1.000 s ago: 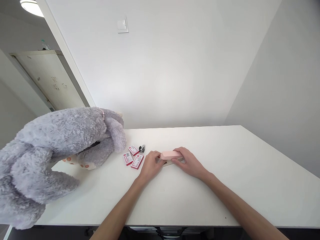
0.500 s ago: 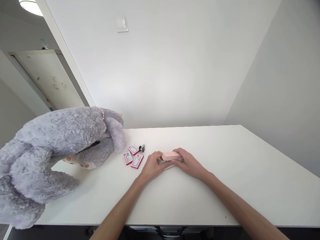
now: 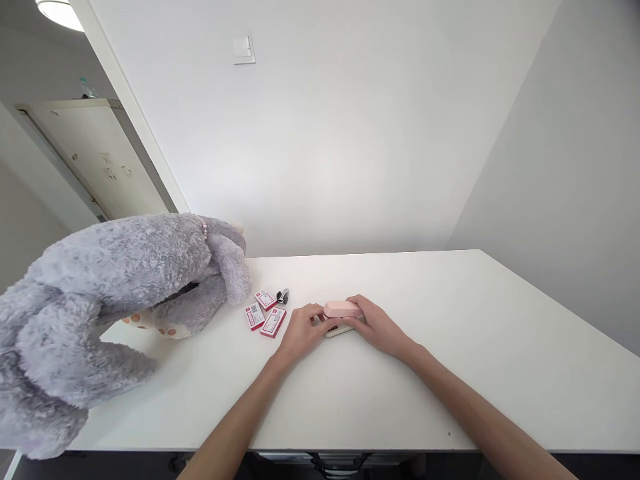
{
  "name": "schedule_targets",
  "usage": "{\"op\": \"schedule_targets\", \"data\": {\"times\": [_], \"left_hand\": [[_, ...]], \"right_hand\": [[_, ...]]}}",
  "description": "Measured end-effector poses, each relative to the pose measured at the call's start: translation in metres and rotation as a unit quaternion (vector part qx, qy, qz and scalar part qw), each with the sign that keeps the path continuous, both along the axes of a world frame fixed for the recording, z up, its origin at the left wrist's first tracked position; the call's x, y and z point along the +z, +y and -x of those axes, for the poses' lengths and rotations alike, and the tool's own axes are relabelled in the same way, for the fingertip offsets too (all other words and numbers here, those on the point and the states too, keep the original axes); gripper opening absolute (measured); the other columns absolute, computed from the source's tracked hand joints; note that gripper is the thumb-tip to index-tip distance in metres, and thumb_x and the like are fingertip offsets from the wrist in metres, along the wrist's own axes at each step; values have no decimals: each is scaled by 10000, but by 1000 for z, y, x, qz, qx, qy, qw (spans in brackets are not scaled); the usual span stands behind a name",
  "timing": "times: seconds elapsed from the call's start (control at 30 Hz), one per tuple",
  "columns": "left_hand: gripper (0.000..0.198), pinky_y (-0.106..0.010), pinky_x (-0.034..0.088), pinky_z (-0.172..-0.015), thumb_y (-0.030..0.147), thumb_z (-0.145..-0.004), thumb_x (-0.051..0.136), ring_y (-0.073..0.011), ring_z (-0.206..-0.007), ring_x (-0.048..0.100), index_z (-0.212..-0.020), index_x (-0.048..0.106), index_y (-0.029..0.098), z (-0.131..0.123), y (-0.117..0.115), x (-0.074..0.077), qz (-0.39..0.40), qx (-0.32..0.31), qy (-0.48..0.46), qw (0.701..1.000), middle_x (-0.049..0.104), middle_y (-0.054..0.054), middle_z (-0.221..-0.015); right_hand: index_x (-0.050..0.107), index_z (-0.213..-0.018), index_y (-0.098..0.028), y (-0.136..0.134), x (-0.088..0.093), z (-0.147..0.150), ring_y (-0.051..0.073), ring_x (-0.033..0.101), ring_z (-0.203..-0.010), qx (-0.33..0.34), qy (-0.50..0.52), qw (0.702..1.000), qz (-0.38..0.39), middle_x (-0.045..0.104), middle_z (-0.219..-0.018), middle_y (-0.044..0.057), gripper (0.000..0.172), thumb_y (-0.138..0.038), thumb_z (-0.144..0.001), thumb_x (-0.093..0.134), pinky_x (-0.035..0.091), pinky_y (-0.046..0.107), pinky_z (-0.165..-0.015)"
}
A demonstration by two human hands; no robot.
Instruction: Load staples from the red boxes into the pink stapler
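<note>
A pink stapler (image 3: 342,309) with a pale base rests on the white table (image 3: 390,393), between my two hands. My left hand (image 3: 306,329) grips its left end, fingers behind and thumb in front. Round the stapler's right end my right hand (image 3: 374,325) is closed, its thumb along the near side. Part of the base shows below the pink top, and the fingers hide the rest. Left of my left hand lie red-and-white small boxes (image 3: 273,323) and a black-and-silver staple remover (image 3: 283,296).
A large grey plush toy (image 3: 125,267) covers the table's left side. The white wall (image 3: 340,133) with a light switch (image 3: 243,49) rises behind the table. A cabinet (image 3: 95,153) stands beyond the wall's left edge.
The pink top of the stapler has tilted slightly, and more of the base shows below it. Both hands keep nearly the same place.
</note>
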State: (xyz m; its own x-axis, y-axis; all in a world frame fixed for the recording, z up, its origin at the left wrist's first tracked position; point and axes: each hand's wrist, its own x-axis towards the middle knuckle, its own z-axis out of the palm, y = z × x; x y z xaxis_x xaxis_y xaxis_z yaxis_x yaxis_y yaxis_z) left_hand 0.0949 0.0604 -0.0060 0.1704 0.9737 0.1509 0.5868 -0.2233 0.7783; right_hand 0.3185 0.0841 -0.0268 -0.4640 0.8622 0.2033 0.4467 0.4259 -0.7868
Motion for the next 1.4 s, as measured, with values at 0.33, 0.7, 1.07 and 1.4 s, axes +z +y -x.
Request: {"op": "schedule_targets", "data": {"times": [0.33,0.7,1.07,1.4], "left_hand": [[338,-286,434,-686,559,-913,635,-172,-765,575,-894,833,285,-2,-2,-1,-33,-23,3,999,713,-20,-892],[374,-301,451,-651,543,-935,614,-187,-784,624,-801,809,253,-3,-3,-3,-32,-45,21,998,687,-39,-910],[342,-297,431,-657,541,-946,616,-180,-798,620,-867,824,281,-4,-4,-6,-53,-44,38,997,683,-24,-886],[346,-308,438,-680,556,-941,614,-192,-798,599,-892,825,286,-6,-4,-6,-56,-28,58,996,676,-28,-860]], "right_hand": [[526,-1164,-282,1,-1,0,224,605,-967,0,2,1000,0,647,-1138,41,227,-451,-1027,461,511,399,-832],[522,-1112,-282,-1,0,-1,220,574,-914,2,17,1000,11,637,-1079,28,198,-452,-1025,471,477,375,-783],[512,-1111,-287,-2,3,0,228,562,-915,-4,9,1000,23,625,-1067,29,190,-448,-1025,457,470,387,-796],[514,-1111,-281,-3,2,2,234,582,-950,-9,37,999,30,636,-1104,35,196,-449,-1019,474,473,379,-800]]}}
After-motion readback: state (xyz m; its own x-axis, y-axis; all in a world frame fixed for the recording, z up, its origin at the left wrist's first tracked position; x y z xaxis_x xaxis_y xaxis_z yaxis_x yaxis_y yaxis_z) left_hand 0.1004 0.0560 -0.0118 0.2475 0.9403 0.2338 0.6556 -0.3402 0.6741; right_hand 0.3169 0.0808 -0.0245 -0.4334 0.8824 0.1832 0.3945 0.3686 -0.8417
